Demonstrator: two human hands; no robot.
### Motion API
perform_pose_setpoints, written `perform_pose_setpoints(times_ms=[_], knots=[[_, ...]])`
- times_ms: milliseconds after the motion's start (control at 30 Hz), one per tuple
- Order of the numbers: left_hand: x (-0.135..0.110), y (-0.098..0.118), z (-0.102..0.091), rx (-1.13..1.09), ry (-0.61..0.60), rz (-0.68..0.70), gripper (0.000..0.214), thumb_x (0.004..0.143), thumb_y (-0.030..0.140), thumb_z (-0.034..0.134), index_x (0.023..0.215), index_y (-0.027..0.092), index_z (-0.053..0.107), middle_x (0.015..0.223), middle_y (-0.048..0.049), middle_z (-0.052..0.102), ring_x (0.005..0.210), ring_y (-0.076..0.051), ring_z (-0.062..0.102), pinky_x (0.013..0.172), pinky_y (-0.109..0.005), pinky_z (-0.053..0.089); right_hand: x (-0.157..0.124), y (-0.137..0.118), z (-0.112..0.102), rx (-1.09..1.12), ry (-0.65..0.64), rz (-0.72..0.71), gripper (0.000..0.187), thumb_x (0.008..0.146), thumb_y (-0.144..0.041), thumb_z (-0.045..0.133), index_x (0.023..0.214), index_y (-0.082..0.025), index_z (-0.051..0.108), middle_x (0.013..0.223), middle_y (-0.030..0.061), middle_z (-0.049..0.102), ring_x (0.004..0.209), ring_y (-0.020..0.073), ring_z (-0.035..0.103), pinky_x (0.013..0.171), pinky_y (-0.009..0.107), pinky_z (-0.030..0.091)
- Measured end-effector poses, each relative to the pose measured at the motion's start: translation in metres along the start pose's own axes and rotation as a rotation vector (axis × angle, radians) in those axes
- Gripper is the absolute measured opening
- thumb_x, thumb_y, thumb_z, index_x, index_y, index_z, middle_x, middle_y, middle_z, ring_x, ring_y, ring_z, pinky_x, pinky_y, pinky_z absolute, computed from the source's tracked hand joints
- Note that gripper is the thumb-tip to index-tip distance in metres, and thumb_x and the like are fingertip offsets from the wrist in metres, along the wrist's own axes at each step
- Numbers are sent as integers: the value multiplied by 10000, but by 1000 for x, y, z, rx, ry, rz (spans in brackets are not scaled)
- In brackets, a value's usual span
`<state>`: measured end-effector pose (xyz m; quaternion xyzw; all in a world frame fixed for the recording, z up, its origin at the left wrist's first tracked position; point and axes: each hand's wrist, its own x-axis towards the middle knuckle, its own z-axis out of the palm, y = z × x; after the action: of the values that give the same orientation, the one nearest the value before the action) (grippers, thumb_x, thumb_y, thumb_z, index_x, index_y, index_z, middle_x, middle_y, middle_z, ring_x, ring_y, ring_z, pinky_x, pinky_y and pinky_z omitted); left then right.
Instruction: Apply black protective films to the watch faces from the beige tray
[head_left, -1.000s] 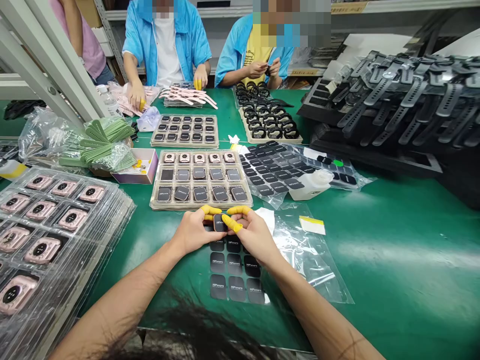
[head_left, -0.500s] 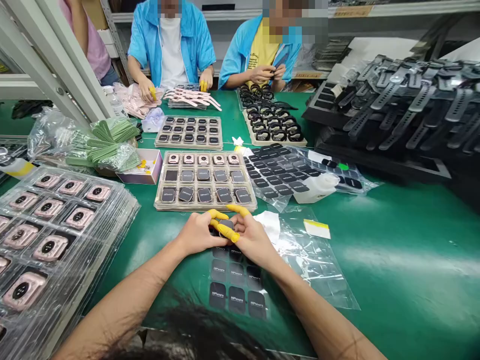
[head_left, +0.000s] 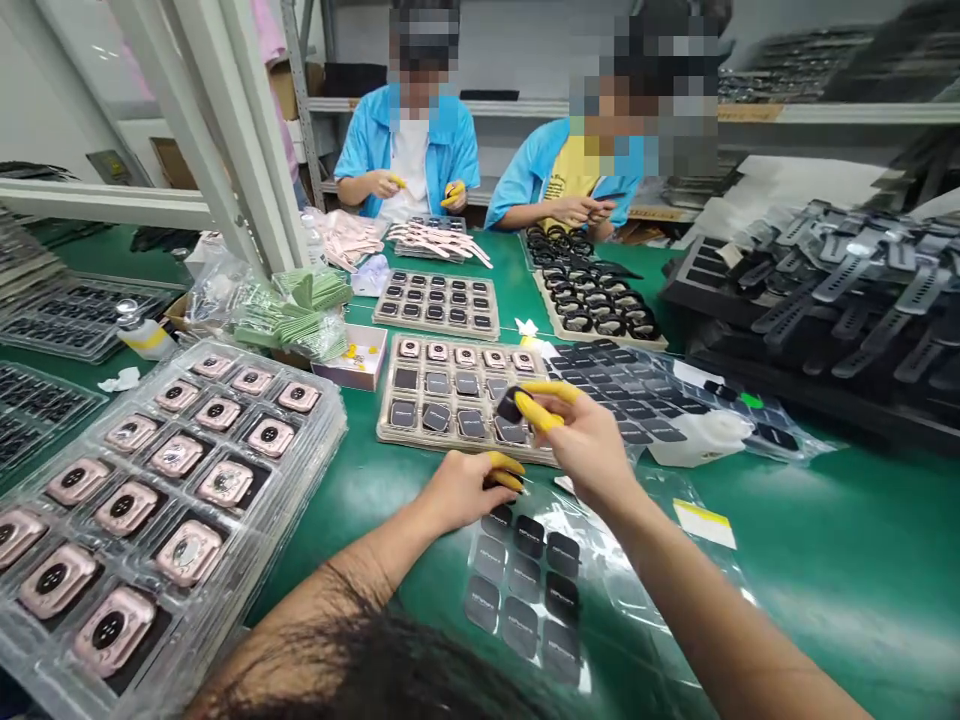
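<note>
My right hand [head_left: 574, 420], with yellow finger cots, pinches a small dark square watch body [head_left: 511, 403] over the front right of the beige tray [head_left: 390, 437]. Rose-gold watches fill the tray's back row, and several pieces with grey printed films lie in its other rows. In front of it my left hand [head_left: 472, 485], also wearing yellow finger cots, is closed at the top edge of a clear sheet of dark square screen films [head_left: 523, 575]. Its fingertips partly hide the dark film there. The sheet reaches from those fingers towards me.
Stacked clear trays of rose-gold watches [head_left: 225, 480] stand at left. Behind are green straps [head_left: 300, 310], a small box [head_left: 367, 365] and another watch tray [head_left: 435, 300]. Film sheets, a white bottle [head_left: 701, 437] and dark straps [head_left: 855, 270] lie right. Two co-workers in blue sit opposite.
My hands have parted. The right one has carried the watch body forward to the tray, while the left stays by the film sheet. The camera view has shifted left and up.
</note>
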<state>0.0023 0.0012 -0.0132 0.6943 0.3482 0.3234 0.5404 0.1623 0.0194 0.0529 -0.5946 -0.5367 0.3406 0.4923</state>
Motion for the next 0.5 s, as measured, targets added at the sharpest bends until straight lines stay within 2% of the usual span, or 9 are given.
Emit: perform_pose_setpoints(times_ms=[67,133,233,300,367,500], knots=[[0,-3,1,-53,-41,59,275,800,82,700,1051,183,750,1044,-87,820,986,-252,785,922,-341,618,31,-19,35,-209,-120,-115,352,914,-463,646,1154,-215,712,960,68,753,771,190,663,651,313,544],[1,-4,0,-11,-34,81,255,789,88,688,1008,205,750,1030,-72,820,975,-277,783,902,-369,619,58,-31,74,-534,-272,-198,271,977,-373,564,1129,-228,736,984,60,754,875,197,689,791,325,552],[2,-2,-4,103,-14,89,148,748,173,743,891,205,732,938,-76,819,901,-326,773,822,-408,614,86,-36,114,-701,-299,-233,249,951,-361,619,1089,-216,767,1171,123,696,1035,256,677,875,348,530],[3,-2,-7,105,-25,98,119,743,223,745,854,197,713,898,-86,813,853,-324,766,773,-398,601,101,-34,125,-856,-263,-210,326,986,-379,554,1197,-207,732,1304,166,614,1128,291,650,908,368,515],[3,-2,-7,67,-39,104,121,748,243,727,859,198,707,892,-87,810,816,-302,763,742,-376,586,117,-31,130,-1013,-266,-154,402,1004,-407,508,1290,-182,679,1337,201,573,1124,307,659,907,386,516],[3,-3,-7,30,-31,71,144,739,294,738,850,209,702,902,-100,807,846,-312,761,746,-383,572,139,-29,135,-1108,-334,-98,435,948,-416,612,1256,-115,669,1286,236,583,1034,318,698,867,393,536]])
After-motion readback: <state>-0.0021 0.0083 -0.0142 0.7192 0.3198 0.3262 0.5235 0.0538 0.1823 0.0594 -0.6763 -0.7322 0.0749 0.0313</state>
